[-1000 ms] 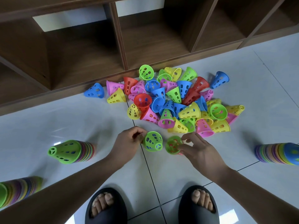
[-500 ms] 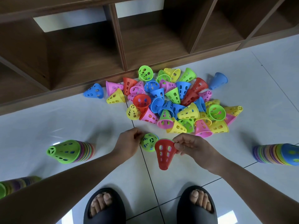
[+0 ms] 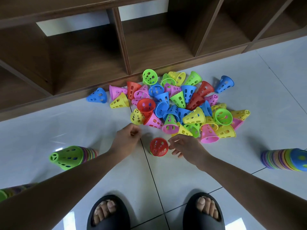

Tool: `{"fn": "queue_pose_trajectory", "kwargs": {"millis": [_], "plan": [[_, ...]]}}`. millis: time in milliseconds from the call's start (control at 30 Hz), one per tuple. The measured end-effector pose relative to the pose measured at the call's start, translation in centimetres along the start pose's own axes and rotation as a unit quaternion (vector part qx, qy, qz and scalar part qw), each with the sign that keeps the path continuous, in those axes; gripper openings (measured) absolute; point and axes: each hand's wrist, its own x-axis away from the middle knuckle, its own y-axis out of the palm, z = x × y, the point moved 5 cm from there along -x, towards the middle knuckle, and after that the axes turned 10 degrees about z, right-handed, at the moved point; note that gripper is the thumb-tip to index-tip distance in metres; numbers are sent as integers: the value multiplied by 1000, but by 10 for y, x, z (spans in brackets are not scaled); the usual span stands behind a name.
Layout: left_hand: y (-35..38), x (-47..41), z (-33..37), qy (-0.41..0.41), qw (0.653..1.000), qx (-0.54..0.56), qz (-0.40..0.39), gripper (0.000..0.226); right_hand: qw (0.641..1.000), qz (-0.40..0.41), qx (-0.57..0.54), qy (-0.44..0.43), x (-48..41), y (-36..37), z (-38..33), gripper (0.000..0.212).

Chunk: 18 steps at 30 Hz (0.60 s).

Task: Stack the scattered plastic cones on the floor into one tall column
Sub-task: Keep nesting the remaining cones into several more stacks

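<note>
A red cone point(image 3: 159, 146) stands on the white floor between my hands, mouth up, nested over green cones of which only a sliver shows at its lower left. My right hand point(image 3: 184, 146) pinches the red cone's right rim with thumb and forefinger, the other fingers spread below. My left hand point(image 3: 127, 138) is a little to the left of the cone, apart from it, fingers curled and holding nothing. Just beyond lies the loose pile of cones point(image 3: 194, 116) in red, blue, green, yellow and pink.
A green-topped stack of cones point(image 3: 66, 156) lies on its side at the left, another stack point(image 3: 285, 160) at the right edge, a third point(image 3: 10, 191) behind my left forearm. Wooden shelf compartments point(image 3: 83, 63) border the floor behind the pile. My sandalled feet point(image 3: 108, 213) stand below.
My right hand brought the red cone over and set it onto the green cones. My left hand let go of the green cone and drew back to the left.
</note>
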Motion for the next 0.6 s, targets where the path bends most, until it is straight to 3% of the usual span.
{"fn": "queue_pose_trajectory", "kwargs": {"millis": [133, 300, 433, 600], "plan": [[-17, -19, 13, 47, 997, -6, 60, 22, 980, 60, 163, -101, -4, -9, 2, 15], [-23, -35, 24, 110, 988, -12, 106, 40, 890, 124, 334, -285, 1, -20, -4, 39], [-23, -39, 28, 137, 984, -36, 105, 50, 830, 156, 410, -346, 1, -23, -8, 46], [-26, -45, 26, 159, 980, -64, 101, 64, 771, 152, 506, -356, -3, -19, -10, 51]]}}
